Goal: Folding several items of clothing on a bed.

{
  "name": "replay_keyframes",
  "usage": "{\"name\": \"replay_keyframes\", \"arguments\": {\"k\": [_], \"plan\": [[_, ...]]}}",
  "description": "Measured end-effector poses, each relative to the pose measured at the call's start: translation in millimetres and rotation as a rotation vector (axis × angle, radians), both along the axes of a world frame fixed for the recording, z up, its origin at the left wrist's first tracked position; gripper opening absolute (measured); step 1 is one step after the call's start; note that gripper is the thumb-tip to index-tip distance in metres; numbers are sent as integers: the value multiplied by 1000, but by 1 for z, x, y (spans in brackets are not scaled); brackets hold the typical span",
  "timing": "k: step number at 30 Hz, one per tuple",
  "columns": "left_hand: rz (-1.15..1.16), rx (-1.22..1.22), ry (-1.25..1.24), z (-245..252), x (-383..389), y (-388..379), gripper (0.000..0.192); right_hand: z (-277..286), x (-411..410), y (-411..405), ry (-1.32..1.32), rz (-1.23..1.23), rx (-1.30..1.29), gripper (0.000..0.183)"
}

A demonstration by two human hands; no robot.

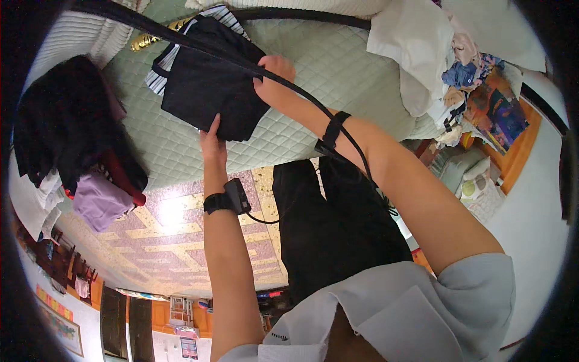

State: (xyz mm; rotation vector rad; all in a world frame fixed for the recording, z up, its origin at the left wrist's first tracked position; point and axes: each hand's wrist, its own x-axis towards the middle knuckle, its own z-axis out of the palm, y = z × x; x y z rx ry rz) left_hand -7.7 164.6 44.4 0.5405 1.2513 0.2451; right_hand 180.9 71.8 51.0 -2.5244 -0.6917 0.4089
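Observation:
A folded black cloth garment (208, 86) lies on a pale green quilted bed cover (339, 59). My left hand (213, 140) grips its near edge, the thumb on top and the fingers hidden beneath. On the garment's right edge is my right hand (273, 74), its fingers curled around the fabric. Beneath the black garment, a striped white and dark cloth (168, 68) shows at the left and at the top. Something shiny and gold (147, 41) pokes out beside it at the upper left.
Dark clothes (68, 117) are heaped at the left, with a lilac cloth (102, 199) below them. White cloth (407, 45) and mixed small garments (461, 74) lie at the right. A black strap (307, 16) crosses the view. A cable (262, 221) runs from my left wrist device.

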Motion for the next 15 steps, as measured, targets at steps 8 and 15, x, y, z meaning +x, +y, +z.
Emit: {"name": "replay_keyframes", "arguments": {"k": [8,15], "plan": [[-185,126,67,25,18,5,67,4,11,3,61,159,-205,37],[32,104,-114,77,29,49,51,45,24,13,-64,299,58,28]]}}
